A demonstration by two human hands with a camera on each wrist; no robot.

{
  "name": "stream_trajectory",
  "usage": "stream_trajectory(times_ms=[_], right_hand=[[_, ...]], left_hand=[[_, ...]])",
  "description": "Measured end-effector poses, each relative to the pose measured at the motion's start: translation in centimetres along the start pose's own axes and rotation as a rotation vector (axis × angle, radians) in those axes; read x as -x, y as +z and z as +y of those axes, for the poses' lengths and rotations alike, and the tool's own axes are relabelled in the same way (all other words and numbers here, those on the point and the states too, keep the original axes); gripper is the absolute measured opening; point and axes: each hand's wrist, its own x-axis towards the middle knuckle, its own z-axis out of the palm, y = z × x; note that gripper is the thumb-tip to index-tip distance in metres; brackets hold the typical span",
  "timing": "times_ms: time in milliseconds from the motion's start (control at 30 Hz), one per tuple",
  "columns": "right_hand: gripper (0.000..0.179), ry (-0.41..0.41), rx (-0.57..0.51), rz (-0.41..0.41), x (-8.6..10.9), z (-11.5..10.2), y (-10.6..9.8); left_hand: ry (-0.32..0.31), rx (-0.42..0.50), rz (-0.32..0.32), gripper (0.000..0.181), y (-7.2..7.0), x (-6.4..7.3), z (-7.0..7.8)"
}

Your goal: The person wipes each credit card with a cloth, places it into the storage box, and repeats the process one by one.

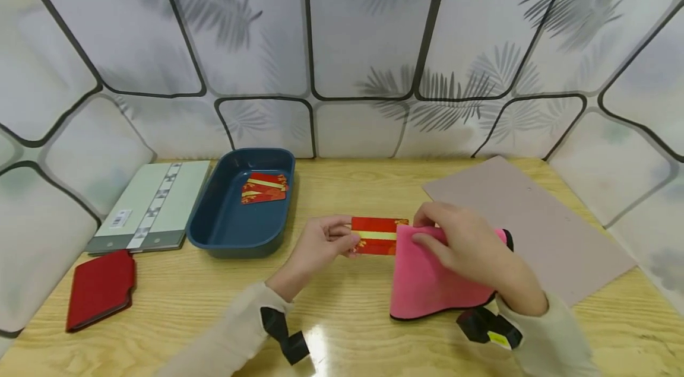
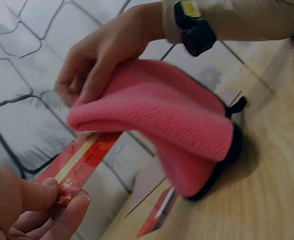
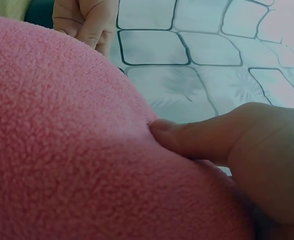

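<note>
My left hand (image 1: 326, 240) pinches one end of a red card (image 1: 376, 228) with a gold stripe, thumb on its near face. In the left wrist view the card (image 2: 81, 160) shows small print along the stripe, and its far end goes under the cloth. A folded pink fleecy cloth (image 1: 433, 282) with black edging hangs from my right hand (image 1: 465, 240), which pinches its upper fold. The right wrist view has the thumb (image 3: 187, 137) pressed into the pink pile; the card is hidden there. Below the cloth, another red card (image 2: 157, 212) shows in the left wrist view.
A blue tray (image 1: 275, 234) with several red and gold cards (image 1: 263, 188) stands left of centre. Left of it lie a pale green binder (image 1: 144, 205) and a red leather-like notebook (image 1: 101, 289). A greyish-pink flat sheet (image 1: 534, 228) covers the table's right side. Patterned fabric walls surround the table.
</note>
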Motion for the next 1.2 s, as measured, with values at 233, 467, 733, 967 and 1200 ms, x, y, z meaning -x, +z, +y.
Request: stream_trajectory(times_ms=[233,467,733,967,1200], right_hand=[[0.018,0.020,-0.011,-0.015,0.2,-0.5,0.8],[0.017,-0.002,0.012,0.033,0.0,-0.9,1.3],[0.015,-0.038,0.018,0.063,-0.1,-1.0,1.6],[0.016,-0.040,-0.006,0.054,-0.2,-0.5,1.0],[0.017,0.052,0.023,0.013,0.0,0.6,-0.3]], left_hand=[[0.066,0.026,-0.143,0.043,2.3,0.5,0.2],[0.150,0.115,-0.235,0.040,3.3,-0.1,-0.1],[0.209,0.091,-0.273,0.041,3.0,-0.6,0.2],[0.227,0.057,-0.283,0.040,2.9,-0.6,0.6],[0.194,0.030,-0.255,0.039,2.8,-0.8,0.6]])
